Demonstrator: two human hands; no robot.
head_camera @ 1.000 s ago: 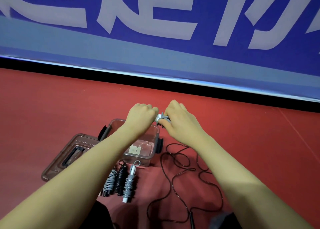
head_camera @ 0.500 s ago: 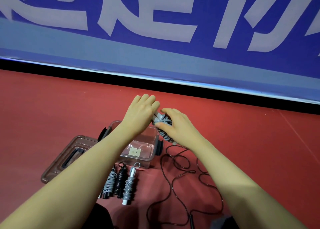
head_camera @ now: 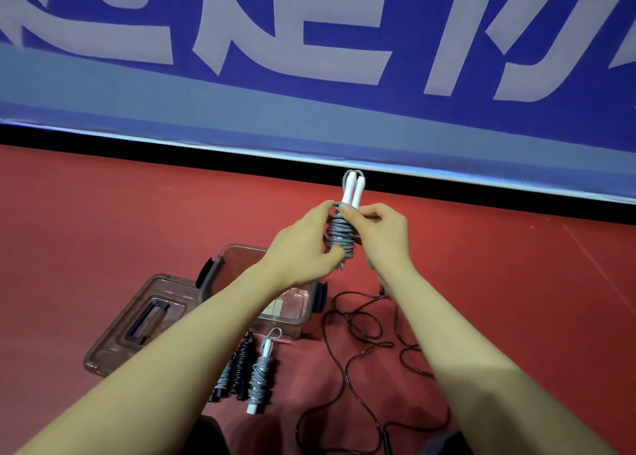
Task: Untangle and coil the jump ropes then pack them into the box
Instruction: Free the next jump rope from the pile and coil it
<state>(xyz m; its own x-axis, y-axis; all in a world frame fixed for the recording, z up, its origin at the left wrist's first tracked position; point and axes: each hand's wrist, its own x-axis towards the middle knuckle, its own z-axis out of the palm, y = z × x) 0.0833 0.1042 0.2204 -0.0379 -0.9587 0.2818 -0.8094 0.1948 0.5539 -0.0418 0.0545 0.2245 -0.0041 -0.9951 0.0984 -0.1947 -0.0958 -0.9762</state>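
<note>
A grey jump rope [head_camera: 340, 235] is wound around its two white handles, which stick up above my hands. My left hand [head_camera: 304, 248] grips the coil from the left side and below. My right hand [head_camera: 378, 234] pinches the top of the coil with thumb and fingers. The bundle is held upright in the air above the far right corner of the clear brown box [head_camera: 237, 258]. Three coiled ropes lie in front of the box: a grey one with white handles [head_camera: 260, 375], a black one [head_camera: 243, 361] and a grey one with dark handles [head_camera: 223, 379]. A loose black rope [head_camera: 358, 344] sprawls on the floor to the right.
The box's lid [head_camera: 137, 323] lies flat on the red floor [head_camera: 103, 220] left of the box. A blue banner [head_camera: 309, 58] with large white characters stands along the far edge of the floor. My forearms hide much of the box's inside.
Both hands have risen with the grey coiled rope, and the bundle has turned upright so its white handles now show above my fingers.
</note>
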